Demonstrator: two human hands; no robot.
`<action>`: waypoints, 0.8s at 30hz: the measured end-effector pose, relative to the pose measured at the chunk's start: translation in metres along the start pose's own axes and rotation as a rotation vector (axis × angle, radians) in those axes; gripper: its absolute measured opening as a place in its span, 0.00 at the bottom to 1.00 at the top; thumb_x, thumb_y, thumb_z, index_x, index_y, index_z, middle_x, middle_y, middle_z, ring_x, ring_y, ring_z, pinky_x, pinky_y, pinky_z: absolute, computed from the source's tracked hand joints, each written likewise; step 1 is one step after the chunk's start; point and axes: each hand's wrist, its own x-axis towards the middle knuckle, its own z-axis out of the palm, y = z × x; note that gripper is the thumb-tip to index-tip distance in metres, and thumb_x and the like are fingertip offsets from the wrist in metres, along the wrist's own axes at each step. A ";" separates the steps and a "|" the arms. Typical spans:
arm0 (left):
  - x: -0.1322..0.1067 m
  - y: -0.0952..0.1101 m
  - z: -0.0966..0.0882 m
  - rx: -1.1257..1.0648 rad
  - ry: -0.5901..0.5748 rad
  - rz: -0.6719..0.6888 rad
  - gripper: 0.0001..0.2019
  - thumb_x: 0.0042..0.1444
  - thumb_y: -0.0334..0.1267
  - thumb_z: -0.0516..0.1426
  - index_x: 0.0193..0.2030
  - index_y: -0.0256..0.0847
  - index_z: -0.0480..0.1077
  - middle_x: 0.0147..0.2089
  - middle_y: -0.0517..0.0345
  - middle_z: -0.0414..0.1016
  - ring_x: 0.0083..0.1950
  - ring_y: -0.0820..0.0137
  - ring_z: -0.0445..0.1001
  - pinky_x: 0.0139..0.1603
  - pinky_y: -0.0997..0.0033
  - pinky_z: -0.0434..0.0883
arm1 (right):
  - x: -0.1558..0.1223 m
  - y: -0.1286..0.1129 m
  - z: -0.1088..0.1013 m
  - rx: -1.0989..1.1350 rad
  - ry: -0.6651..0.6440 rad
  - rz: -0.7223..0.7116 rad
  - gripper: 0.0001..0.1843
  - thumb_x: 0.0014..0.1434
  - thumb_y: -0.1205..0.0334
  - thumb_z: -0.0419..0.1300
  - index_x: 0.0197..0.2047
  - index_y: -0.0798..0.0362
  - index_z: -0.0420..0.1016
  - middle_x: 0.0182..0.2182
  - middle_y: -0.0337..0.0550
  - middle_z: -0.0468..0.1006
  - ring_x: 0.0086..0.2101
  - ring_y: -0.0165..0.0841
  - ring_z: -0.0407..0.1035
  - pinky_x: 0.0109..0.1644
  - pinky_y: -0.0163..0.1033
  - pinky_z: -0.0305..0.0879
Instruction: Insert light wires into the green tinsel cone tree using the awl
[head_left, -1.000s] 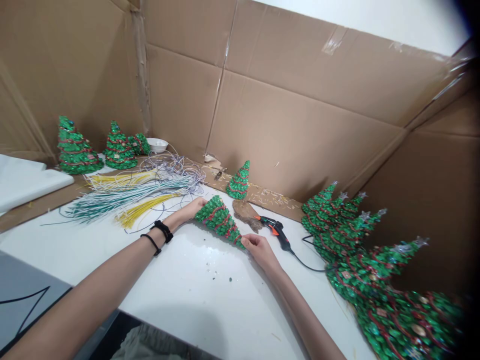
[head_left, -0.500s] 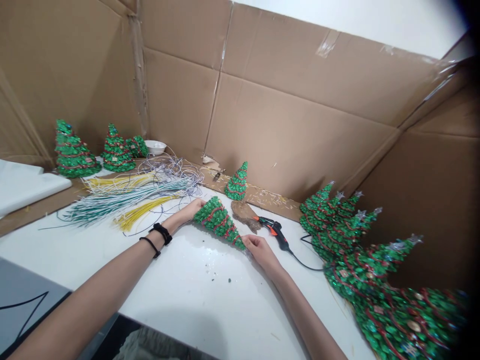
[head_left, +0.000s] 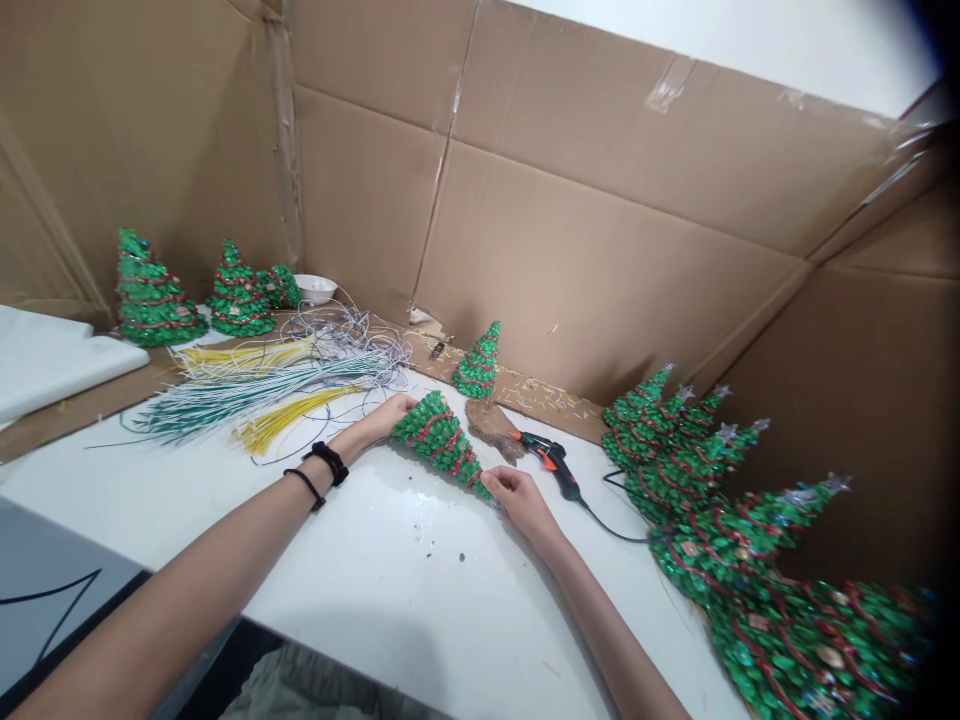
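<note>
A small green Christmas tree (head_left: 441, 437) with red garland lies tilted between my hands, its tip toward the lower right. My left hand (head_left: 390, 415) holds it at the wide base, the fingers partly hidden behind it. The fingertips of my right hand (head_left: 517, 496) pinch the narrow tip. Just beyond the tree is a brown glue-stained pad (head_left: 491, 425), with the orange nozzle of a black glue gun (head_left: 555, 463) over its edge. Another small tree (head_left: 478, 362) stands upright behind them.
Decorated trees (head_left: 712, 500), several with star tops, crowd the right side. More trees (head_left: 154, 295) stand at the back left, near a white bowl (head_left: 315, 289). Bundles of yellow and green wires (head_left: 262, 395) lie at the left. Cardboard walls (head_left: 600, 230) enclose the white table (head_left: 360, 590).
The view has shifted slightly. Both hands keep the same hold on the tree, which shows almost no movement.
</note>
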 end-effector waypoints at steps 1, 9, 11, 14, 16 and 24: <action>0.000 0.001 0.000 0.001 -0.005 0.006 0.05 0.35 0.34 0.55 0.19 0.33 0.70 0.18 0.60 0.71 0.21 0.74 0.65 0.24 0.75 0.63 | -0.001 0.000 0.000 -0.005 0.000 0.000 0.25 0.46 0.39 0.61 0.25 0.57 0.73 0.19 0.35 0.64 0.23 0.25 0.53 0.27 0.33 0.49; 0.001 0.002 -0.001 0.022 -0.052 0.031 0.04 0.34 0.33 0.57 0.18 0.34 0.70 0.18 0.59 0.72 0.22 0.73 0.66 0.25 0.74 0.66 | 0.000 0.003 -0.003 -0.011 -0.046 -0.020 0.26 0.46 0.37 0.60 0.25 0.56 0.72 0.20 0.35 0.64 0.23 0.26 0.54 0.27 0.33 0.49; 0.001 0.002 -0.001 0.035 -0.057 0.042 0.04 0.35 0.33 0.57 0.19 0.34 0.70 0.19 0.59 0.73 0.23 0.72 0.67 0.26 0.73 0.66 | 0.000 0.006 -0.003 -0.008 -0.048 -0.003 0.28 0.47 0.35 0.58 0.26 0.55 0.72 0.18 0.34 0.62 0.22 0.26 0.52 0.25 0.33 0.48; 0.000 0.003 -0.002 0.068 -0.067 0.045 0.06 0.37 0.36 0.58 0.18 0.34 0.69 0.19 0.59 0.72 0.23 0.73 0.66 0.27 0.73 0.67 | 0.000 0.009 -0.003 0.025 0.014 0.041 0.29 0.53 0.36 0.51 0.32 0.56 0.73 0.20 0.36 0.64 0.21 0.27 0.52 0.23 0.33 0.47; 0.000 0.005 -0.002 0.089 -0.071 0.035 0.09 0.39 0.38 0.58 0.19 0.34 0.70 0.19 0.58 0.71 0.23 0.72 0.66 0.27 0.72 0.67 | -0.002 0.008 -0.007 0.042 0.186 0.002 0.24 0.56 0.42 0.50 0.38 0.55 0.72 0.26 0.40 0.70 0.24 0.29 0.58 0.25 0.34 0.51; 0.002 0.010 -0.005 0.156 -0.134 0.046 0.11 0.38 0.42 0.60 0.22 0.34 0.73 0.20 0.56 0.73 0.27 0.68 0.69 0.31 0.70 0.69 | -0.020 -0.022 -0.029 0.123 0.718 -0.535 0.12 0.61 0.60 0.50 0.48 0.48 0.60 0.44 0.44 0.69 0.40 0.33 0.63 0.45 0.40 0.63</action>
